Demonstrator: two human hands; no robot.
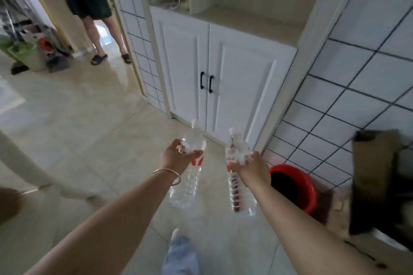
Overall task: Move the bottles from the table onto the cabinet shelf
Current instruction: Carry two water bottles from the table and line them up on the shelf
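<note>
Carrying two clear water bottles toward the white cabinet (223, 69), the person has both arms stretched forward, one bottle per hand. The left hand (176, 155) has its grip wrapped around the upper body of the left bottle (187, 176), near the red label; the right hand (250, 165) has its grip closed around the same region of the right bottle (240, 174). Both bottles are in the air, short of the cabinet and well below its open shelf (250, 22), caps pointing toward the cabinet doors and bases hanging back toward the person. The bench is not identifiable in this view. Risks noted: each bottle is held high on its body with most of its length unsupported below the grip, so a smooth, ribbed plastic wall may slide through the fingers if the hold loosens during the lift. The shelf sits above the doors, so both bottles must be raised and turned upright; a base caught on the shelf edge could tip a bottle off. Setting two down at once leaves no free hand to steady either. A red bucket (292, 187) stands on the floor right of the cabinet, near the walking line, and a second person (93, 6) stands in the doorway left of the cabinet; either could be struck in a hurried approach. Motion blur limits finer detail.
</note>
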